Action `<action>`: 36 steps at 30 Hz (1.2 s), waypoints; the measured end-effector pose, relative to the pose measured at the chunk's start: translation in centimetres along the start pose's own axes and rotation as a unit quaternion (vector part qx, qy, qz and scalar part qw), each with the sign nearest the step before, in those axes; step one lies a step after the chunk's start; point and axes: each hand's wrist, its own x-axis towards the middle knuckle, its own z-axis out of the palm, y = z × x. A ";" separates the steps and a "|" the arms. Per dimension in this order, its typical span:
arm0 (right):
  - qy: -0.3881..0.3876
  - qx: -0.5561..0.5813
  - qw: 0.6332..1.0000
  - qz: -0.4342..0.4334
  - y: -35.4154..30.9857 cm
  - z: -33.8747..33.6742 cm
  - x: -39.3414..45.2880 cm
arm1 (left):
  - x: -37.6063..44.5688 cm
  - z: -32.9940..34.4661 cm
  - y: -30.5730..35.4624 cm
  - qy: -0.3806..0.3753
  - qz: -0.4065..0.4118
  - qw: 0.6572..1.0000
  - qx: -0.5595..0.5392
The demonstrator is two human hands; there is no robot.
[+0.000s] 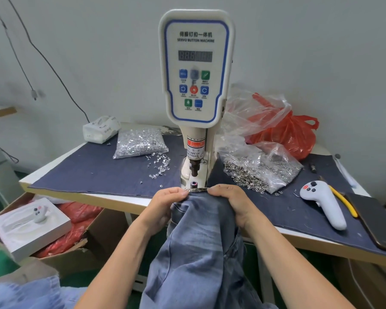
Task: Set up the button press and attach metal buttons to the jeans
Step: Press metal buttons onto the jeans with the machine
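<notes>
While both pinching: jeans (201,230) waistband between left hand (166,202) and right hand (231,200).

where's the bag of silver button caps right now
In the head view the clear bag of button caps lies on the dark cloth to the right of the button machine, just beyond the right hand, with loose caps spilled at its front.

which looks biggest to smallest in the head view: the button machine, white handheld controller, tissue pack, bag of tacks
1. button machine
2. bag of tacks
3. white handheld controller and tissue pack: look alike in size, and the controller lies nearer the camera, so unranked.
</notes>
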 end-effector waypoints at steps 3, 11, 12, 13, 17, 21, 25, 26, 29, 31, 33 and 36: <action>-0.012 -0.010 1.000 0.007 -0.4 -0.6 -0.1 | 0.1 0.4 -1.1 0.010 0.022 0.999 -0.026; -0.002 -0.016 1.000 -0.006 -0.7 -1.4 -0.2 | -0.3 2.1 -1.3 0.064 0.046 0.997 -0.024; 0.002 -0.015 1.000 -0.008 -0.6 -1.2 -0.1 | -0.3 2.1 -1.1 0.078 0.046 0.996 -0.016; 0.008 -0.017 1.000 -0.009 -0.6 -1.0 0.1 | -0.1 2.0 -0.9 0.092 0.050 0.994 -0.003; 0.042 -0.025 0.999 -0.005 -0.6 0.2 1.1 | 1.0 1.5 -0.2 0.173 0.071 0.981 0.040; 0.080 -0.011 0.997 0.017 -0.5 0.4 2.0 | 2.3 0.9 -0.3 0.202 0.075 0.974 0.062; 0.093 -0.012 0.996 0.007 -0.5 0.3 2.6 | 3.4 0.7 -0.5 0.201 0.082 0.972 0.084; 0.097 -0.016 0.995 0.000 -0.5 0.3 2.8 | 3.6 0.8 -0.6 0.199 0.079 0.973 0.090; 0.101 -0.016 0.995 -0.008 -0.4 0.3 3.0 | 3.8 0.8 -0.6 0.197 0.073 0.974 0.085; 0.099 -0.020 0.995 -0.008 -0.3 0.2 3.2 | 3.9 0.7 -0.7 0.205 0.075 0.972 0.088; 0.097 -0.021 0.995 -0.008 -0.1 0.2 3.4 | 3.9 0.6 -0.7 0.214 0.079 0.967 0.113; 0.098 -0.030 0.995 -0.006 0.3 0.1 3.4 | 4.0 0.5 -0.9 0.218 0.091 0.960 0.152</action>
